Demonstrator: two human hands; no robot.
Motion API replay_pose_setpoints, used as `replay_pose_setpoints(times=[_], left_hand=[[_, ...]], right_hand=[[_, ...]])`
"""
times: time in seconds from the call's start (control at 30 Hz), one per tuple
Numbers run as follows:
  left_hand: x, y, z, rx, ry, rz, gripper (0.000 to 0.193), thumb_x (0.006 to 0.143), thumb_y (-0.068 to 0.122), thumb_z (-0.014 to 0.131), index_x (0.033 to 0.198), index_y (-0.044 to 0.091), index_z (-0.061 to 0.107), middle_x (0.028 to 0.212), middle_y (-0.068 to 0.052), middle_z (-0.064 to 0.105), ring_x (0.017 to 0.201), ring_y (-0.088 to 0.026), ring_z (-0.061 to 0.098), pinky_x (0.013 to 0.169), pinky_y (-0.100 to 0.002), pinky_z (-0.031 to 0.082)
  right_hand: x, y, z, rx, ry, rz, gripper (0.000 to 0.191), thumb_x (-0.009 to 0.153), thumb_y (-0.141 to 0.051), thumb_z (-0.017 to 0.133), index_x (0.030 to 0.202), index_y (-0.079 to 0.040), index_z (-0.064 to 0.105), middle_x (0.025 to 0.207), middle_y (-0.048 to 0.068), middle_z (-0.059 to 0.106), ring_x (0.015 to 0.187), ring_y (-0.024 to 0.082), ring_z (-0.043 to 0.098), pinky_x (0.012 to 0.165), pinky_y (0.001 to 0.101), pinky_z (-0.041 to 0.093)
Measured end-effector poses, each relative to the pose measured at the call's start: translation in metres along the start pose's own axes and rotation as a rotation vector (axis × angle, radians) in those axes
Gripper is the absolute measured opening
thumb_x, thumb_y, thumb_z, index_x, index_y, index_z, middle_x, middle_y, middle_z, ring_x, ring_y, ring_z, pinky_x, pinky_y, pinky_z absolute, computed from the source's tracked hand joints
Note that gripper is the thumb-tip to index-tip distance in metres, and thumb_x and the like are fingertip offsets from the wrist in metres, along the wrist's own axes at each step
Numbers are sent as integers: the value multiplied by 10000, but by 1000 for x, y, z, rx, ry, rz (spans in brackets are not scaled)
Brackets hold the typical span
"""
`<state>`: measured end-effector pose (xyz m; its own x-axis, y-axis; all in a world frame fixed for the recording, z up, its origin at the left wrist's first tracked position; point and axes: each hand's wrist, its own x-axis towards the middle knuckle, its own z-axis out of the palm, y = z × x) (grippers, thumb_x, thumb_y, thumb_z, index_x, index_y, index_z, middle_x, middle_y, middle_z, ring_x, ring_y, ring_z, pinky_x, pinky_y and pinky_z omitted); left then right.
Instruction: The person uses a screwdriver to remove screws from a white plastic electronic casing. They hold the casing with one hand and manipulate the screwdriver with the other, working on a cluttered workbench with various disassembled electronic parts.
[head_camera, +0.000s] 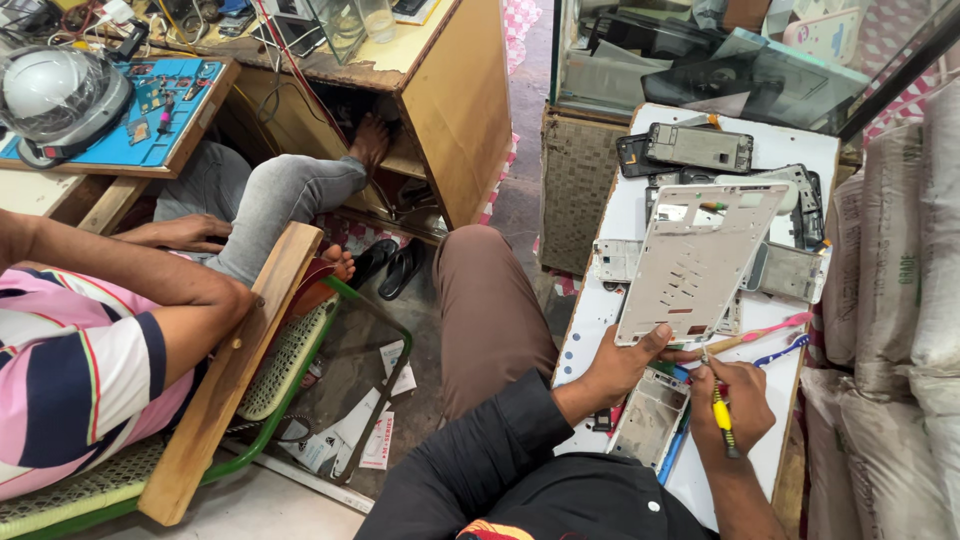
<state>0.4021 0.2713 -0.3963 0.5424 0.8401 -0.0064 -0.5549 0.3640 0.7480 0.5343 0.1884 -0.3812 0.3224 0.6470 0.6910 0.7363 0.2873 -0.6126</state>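
**White frame propped up on cluttered bench**

Left hand (622, 365) gripping the lower edge of a white metal frame (697, 262), tilted up over the white bench (620, 225). Right hand (733, 405) clenched around a yellow-handled screwdriver (722, 418), tip just beside the frame's bottom corner. Pink toothbrush (775, 329) lying nearby.

There is one view only, from a camera worn on the person's head. It looks steeply down and a little forward, close over the white desk (610, 300) at lower right, where both hands work near the bottom edge. To the left it takes in the floor (420, 390), a seated neighbour's chair (235, 370) and a wooden cabinet (460, 110) farther off.
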Motion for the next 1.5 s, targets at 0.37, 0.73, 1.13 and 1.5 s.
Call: replay_pose_setpoints(times=[0.37, 0.73, 1.13, 1.5], left_hand=[[-2, -2, -1, 56, 19, 7, 575, 1032, 380, 666, 1355, -82, 555, 1242, -169, 674, 1081, -254, 704, 952, -358, 585], [-3, -6, -2, 71, 47, 13, 561, 1033, 366, 675, 1344, -88, 568, 1224, -170, 683, 1067, -250, 706, 953, -343, 574], [-3, -3, 0, 41, 28, 2, 571, 1040, 366, 687, 1346, -94, 540, 1225, -184, 644, 1085, -253, 698, 942, -381, 597], [-3, 2, 2, -27, -17, -3, 559, 1053, 331, 649, 1408, -77, 511, 1299, -194, 639, 1104, -284, 692, 964, -383, 597]], right_hand=[[2, -6, -2, 72, 4, 22, 97, 1017, -21, 671, 1085, 48, 681, 905, 124, 703, 810, 222, 650, 800, 312, 527], [0, -9, -5, 68, -6, -40, 90, 989, -12, 670, 1051, 53, 675, 892, 139, 685, 772, 225, 638, 747, 306, 519], [-3, -3, -4, 42, 20, -1, 86, 1013, -38, 682, 1051, 39, 668, 866, 120, 696, 762, 224, 656, 739, 310, 529], [-3, -6, -3, -15, 11, -48, 115, 963, -29, 708, 1055, 39, 694, 912, 161, 675, 835, 266, 649, 784, 352, 534]])
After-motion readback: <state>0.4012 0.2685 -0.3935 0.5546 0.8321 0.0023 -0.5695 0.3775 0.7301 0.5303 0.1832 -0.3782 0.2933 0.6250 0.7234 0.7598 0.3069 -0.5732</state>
